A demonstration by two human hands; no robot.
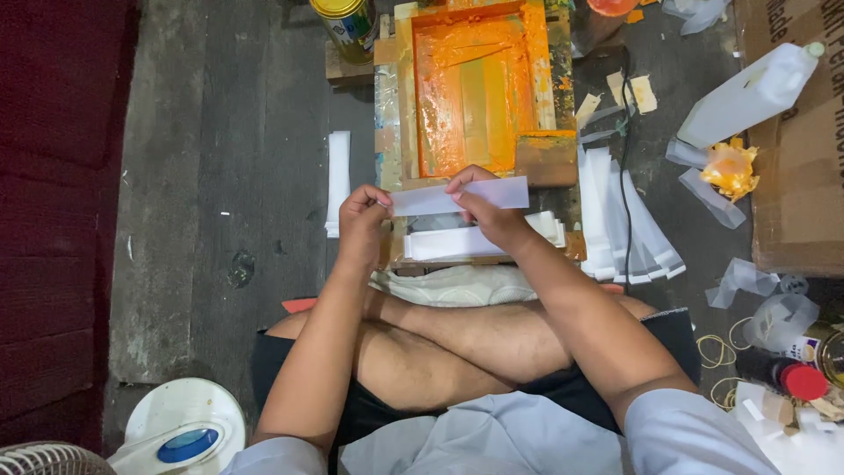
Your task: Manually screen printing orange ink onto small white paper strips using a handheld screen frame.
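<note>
White, thin paper strip [460, 196], light and floppy-looking, is pinched at both ends: left hand [362, 220] at nine o'clock, right hand [488, 211] at three, below the orange-inked printing screen frame [475, 84].

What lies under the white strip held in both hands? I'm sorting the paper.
Under the white strip sits a stack of white strips on the wooden board. The hands and held strip cover part of the stack.

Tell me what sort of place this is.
Probably a small floor-level screen-printing workshop: an ink-covered orange printing frame, fanned white strips beside it, and both hands holding one white strip.
</note>
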